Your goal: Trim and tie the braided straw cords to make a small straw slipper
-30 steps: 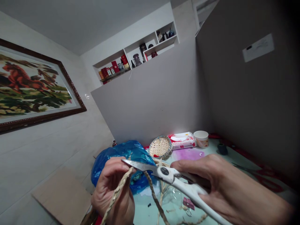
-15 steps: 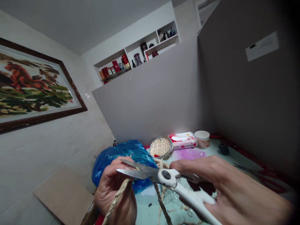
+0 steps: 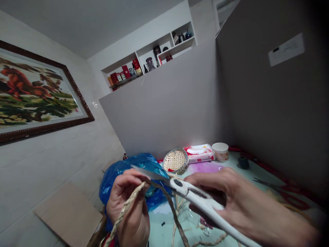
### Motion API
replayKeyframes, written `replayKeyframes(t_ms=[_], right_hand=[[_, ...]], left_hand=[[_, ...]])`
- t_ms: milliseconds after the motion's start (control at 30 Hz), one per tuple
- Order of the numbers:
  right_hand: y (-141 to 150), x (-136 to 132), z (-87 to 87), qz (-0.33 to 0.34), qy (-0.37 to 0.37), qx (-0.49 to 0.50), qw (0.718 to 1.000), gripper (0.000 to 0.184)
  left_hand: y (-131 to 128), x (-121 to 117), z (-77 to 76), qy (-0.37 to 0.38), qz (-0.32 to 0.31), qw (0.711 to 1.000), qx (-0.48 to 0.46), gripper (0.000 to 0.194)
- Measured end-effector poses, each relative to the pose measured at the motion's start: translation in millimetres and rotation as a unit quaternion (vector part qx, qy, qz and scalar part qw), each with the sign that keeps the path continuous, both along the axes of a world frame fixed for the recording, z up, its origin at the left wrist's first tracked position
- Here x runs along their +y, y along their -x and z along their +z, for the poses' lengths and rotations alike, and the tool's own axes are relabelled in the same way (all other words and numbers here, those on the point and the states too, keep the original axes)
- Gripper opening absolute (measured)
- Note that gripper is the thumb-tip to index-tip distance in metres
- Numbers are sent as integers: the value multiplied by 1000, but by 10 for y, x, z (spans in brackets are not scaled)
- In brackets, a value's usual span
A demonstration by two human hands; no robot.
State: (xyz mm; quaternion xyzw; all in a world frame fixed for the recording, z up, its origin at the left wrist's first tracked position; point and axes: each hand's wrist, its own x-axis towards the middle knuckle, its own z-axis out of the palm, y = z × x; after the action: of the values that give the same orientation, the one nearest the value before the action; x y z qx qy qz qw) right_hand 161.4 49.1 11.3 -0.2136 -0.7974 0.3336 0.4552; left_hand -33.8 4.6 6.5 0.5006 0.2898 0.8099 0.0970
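My left hand (image 3: 130, 204) pinches a pale braided cord (image 3: 126, 207) that hangs down in front of its palm. From the same pinch a darker brown strand (image 3: 173, 211) curves away to the right and down. In my right hand (image 3: 231, 195) is a pair of scissors (image 3: 203, 202) with white handles. The blades look closed and lie just above the left fingertips and the cord. Whether they touch the cord I cannot tell. Behind the left hand sits a blue plastic bag (image 3: 113, 175).
At the back of the table are a small woven basket (image 3: 175, 160), a tissue pack (image 3: 200, 153) and a paper cup (image 3: 220, 151). A dark spool (image 3: 243, 162) and red-handled scissors (image 3: 288, 193) lie on the right. Grey panels (image 3: 164, 113) stand behind.
The scissor blades have gone from apart to closed, and the handles have come together in my right hand. More of the brown strand shows, arching out from the left fingertips.
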Motion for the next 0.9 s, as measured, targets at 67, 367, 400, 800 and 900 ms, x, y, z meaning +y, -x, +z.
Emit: replayKeyframes(t_ms=[67, 367, 400, 800, 900], right_hand=[[26, 33, -3, 20, 40, -27, 999, 11], [100, 200, -135, 46, 199, 58, 977, 20], [121, 184, -125, 53, 211, 76, 973, 23], [349, 45, -162, 145, 321, 151, 924, 47], [362, 56, -182, 131, 322, 167, 922, 48]], left_hand=[[-25, -25, 10, 24, -43, 998, -24, 15], [-22, -102, 32, 142, -123, 981, -47, 3], [-35, -106, 36, 148, -127, 980, -48, 4], [-214, -34, -49, 247, -123, 960, -47, 7], [-220, -19, -62, 251, -122, 959, -43, 8]])
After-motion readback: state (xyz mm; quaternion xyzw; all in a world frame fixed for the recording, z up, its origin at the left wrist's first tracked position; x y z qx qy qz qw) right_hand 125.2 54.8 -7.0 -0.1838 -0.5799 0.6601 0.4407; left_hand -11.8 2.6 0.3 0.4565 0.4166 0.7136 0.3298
